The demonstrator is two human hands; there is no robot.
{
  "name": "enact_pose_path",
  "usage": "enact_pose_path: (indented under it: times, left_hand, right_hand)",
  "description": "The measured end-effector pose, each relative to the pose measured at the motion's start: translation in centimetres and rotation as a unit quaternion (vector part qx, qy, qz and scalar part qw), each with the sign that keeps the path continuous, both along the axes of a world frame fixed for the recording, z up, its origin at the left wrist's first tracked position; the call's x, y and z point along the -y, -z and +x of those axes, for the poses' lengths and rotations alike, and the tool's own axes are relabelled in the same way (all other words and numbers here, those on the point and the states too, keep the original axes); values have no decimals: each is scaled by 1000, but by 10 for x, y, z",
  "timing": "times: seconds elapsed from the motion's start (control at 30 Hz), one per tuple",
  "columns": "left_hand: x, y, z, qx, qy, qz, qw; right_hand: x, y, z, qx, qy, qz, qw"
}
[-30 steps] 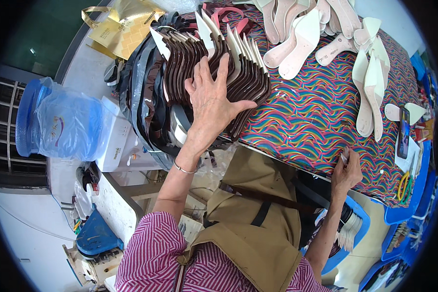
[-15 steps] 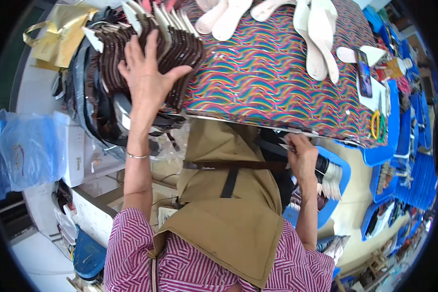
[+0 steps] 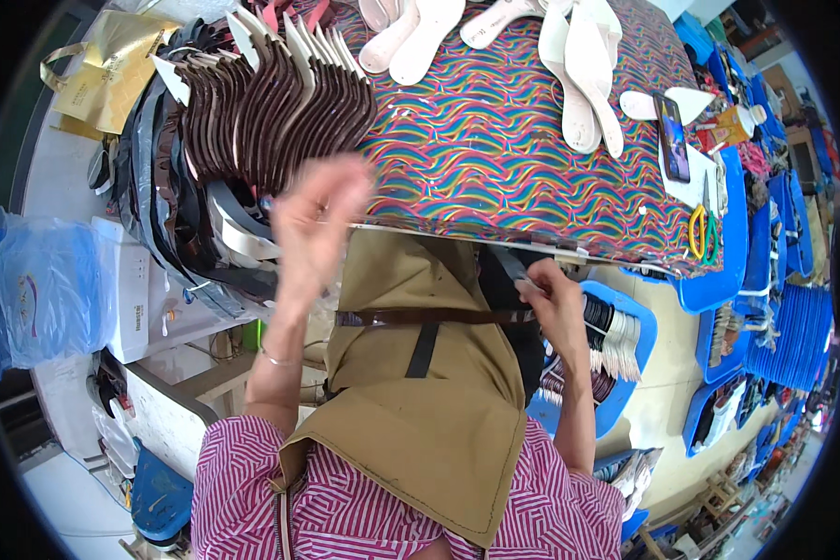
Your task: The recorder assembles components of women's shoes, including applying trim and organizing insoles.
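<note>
My left hand is smeared by motion beside the table's front left edge, so its fingers do not show clearly. Just beyond it stands a tight row of dark brown shoe insoles with pale pointed ends. My right hand is low by the table's front edge, fingers pinched together. A thin greyish piece shows at its fingertips, too small to name. Across my brown apron lies a dark brown strip, its right end near my right hand.
White insoles lie on the patterned table, with a phone and scissors at its right. A blue tray of bundled pieces sits below my right hand. Black plastic-wrapped material hangs over the left edge.
My left hand has come off the brown insoles, moving down and right toward me. My right hand stays by the table edge, shifted slightly left, and the whole view has shifted a little.
</note>
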State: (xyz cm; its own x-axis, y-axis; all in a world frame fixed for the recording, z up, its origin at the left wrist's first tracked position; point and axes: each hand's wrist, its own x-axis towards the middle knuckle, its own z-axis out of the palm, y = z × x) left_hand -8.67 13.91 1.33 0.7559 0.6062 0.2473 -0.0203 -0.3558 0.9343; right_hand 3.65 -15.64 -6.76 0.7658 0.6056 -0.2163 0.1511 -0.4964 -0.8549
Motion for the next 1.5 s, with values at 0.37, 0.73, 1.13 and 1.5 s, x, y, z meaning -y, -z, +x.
enact_pose_path:
  times: [0.37, 0.73, 1.13, 1.5]
  left_hand:
    - [119, 3, 35, -10, 282, -487, 827]
    - [123, -11, 78, 41, 349, -167, 921]
    - [78, 44, 258, 12, 141, 55, 988]
    - [69, 81, 257, 88, 98, 204, 970]
  right_hand:
    - [2, -70, -55, -8, 94, 202, 975]
    - [-35, -113, 8, 101, 214, 330, 914]
    - [-2, -109, 92, 84, 384, 275, 877]
    - [-16, -3, 208, 66, 241, 204, 947]
